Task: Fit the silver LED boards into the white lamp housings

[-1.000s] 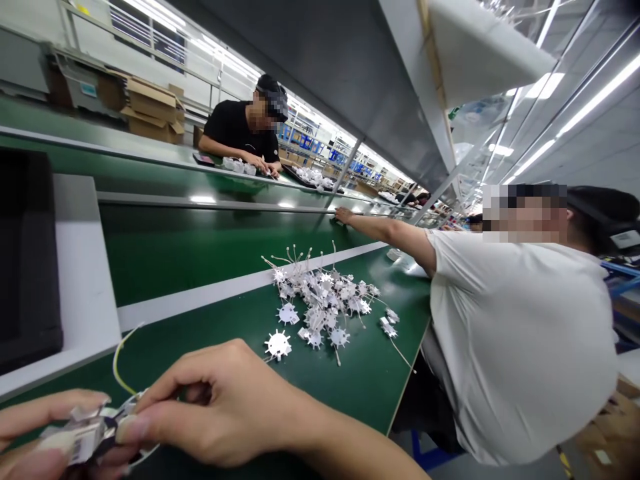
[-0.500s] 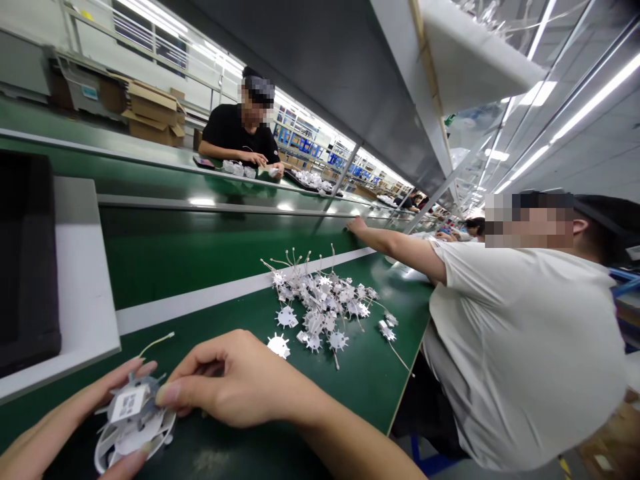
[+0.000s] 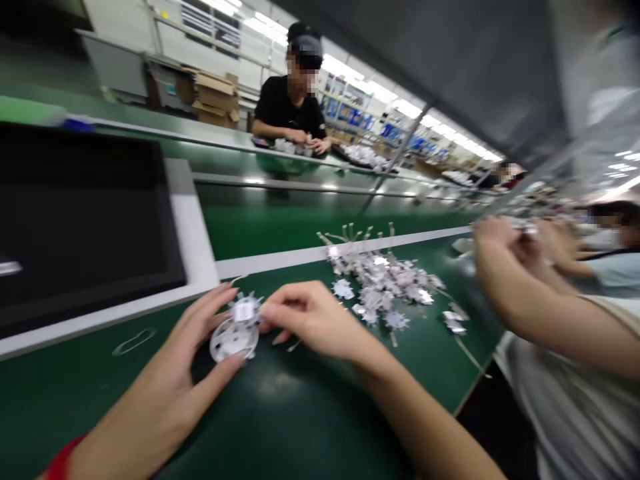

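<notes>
My left hand [image 3: 200,353] is closed around the edge of a round white plastic housing [image 3: 233,340], thumb at its near rim. Over the housing's far part sits a small spiky metal plate [image 3: 246,311] with a white block on it that bears a printed label. My right hand [image 3: 310,313] pinches the plate's right edge between thumb and forefinger. A thin wire end shows below my right fingers. To the right on the green bench lies a pile of similar spiky plates [image 3: 380,280] with white wires.
A dark panel in a pale frame [image 3: 193,227] lies at the left. A loose clear loop [image 3: 134,341] rests on the bench [image 3: 280,427]. A co-worker's arm [image 3: 505,280] reaches in at the right; another person [image 3: 295,107] works across the bench.
The view has swung left and down, so my hands appear nearer the middle. Both still hold the same parts. The co-worker at the right has drawn the outstretched arm back, hands now together.
</notes>
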{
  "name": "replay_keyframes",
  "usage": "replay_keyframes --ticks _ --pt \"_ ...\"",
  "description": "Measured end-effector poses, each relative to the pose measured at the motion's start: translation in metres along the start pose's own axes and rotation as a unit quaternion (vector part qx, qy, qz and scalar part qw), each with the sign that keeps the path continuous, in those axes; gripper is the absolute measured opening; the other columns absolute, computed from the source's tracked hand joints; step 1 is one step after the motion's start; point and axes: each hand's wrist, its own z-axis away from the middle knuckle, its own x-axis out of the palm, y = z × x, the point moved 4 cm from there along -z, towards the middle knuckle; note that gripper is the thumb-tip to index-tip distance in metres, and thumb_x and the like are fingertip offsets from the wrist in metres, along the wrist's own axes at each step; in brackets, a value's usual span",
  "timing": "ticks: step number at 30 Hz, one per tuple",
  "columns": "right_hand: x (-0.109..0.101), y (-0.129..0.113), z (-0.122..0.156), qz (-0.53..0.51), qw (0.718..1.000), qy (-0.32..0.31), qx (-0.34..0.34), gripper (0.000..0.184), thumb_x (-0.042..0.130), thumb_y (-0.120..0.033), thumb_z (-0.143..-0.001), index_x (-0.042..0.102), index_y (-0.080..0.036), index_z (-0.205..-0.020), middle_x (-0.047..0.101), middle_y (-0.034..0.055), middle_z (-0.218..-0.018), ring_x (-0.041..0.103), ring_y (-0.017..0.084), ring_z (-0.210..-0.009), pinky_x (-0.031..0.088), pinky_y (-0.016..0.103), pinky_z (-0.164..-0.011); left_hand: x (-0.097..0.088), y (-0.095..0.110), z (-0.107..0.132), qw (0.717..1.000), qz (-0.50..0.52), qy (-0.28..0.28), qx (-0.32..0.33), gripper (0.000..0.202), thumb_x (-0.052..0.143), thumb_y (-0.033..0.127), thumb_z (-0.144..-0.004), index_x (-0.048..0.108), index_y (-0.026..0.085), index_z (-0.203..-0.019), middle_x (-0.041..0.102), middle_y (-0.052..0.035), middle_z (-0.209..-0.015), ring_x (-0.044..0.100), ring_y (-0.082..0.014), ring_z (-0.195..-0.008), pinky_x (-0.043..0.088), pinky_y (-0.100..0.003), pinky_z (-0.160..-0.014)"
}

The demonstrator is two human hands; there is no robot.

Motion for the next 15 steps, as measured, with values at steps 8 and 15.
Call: replay_keyframes --ticks 8,15 --pt "-0.006 -0.006 0.006 0.0 0.998 0.015 -0.062 0.028 0.083 -0.043 -0.09 0.076 -0.016 -0.086 0.079 0.0043 -0.085 0.047 0.004 -0.044 0.039 0.015 -0.035 0.009 0.028 0.005 0.996 -0.037 -0.083 0.004 0.063 0.057 0.04 -0.107 0.036 0.036 -0.167 0.051 -0.0087 -0.167 0.049 -0.0324 -0.155 0.039 -0.05 -0.132" --pt "-0.001 -0.007 0.005 -0.023 0.995 -0.009 -0.094 0.036 0.089 -0.052 -0.086 0.077 -0.018 -0.083 0.08 0.0046 -0.081 0.069 0.013 -0.064 0.056 0.021 -0.054 0.006 0.035 0.004 0.993 -0.106 -0.041 -0.028 0.066 0.081 0.05 -0.089 0.053 0.033 -0.147 0.065 -0.008 -0.14 0.062 -0.0392 -0.129 0.049 -0.063 -0.112"
